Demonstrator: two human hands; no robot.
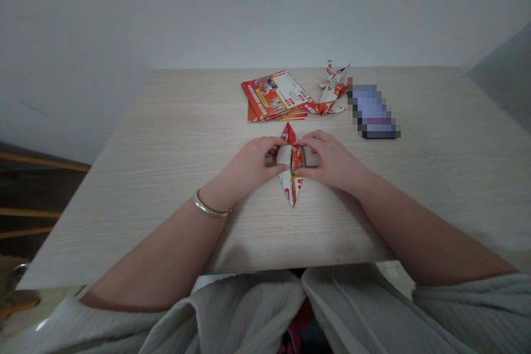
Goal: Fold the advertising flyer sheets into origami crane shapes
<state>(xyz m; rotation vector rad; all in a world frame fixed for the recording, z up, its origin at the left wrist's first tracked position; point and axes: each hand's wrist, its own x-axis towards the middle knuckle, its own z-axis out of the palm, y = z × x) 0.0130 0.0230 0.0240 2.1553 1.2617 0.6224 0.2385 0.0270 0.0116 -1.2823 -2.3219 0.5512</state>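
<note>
A narrow, pointed piece of folded paper (pixel 291 183), printed in red, orange and white, lies on the light wooden table (pixel 166 166) right in front of me. My left hand (pixel 248 168) pinches its left side near the middle; a silver bangle (pixel 207 207) circles that wrist. My right hand (pixel 332 161) pinches the right side of the same fold. Both thumbs and forefingers press on the paper, so its middle is partly hidden. The tips of the fold stick out above and below my fingers.
Behind the fold lies a small stack of red printed leaflets (pixel 276 97). A finished folded paper figure (pixel 334 91) stands to their right. A blurred-out dark object (pixel 373 112) rests at the right. The table's near edge is close to my body.
</note>
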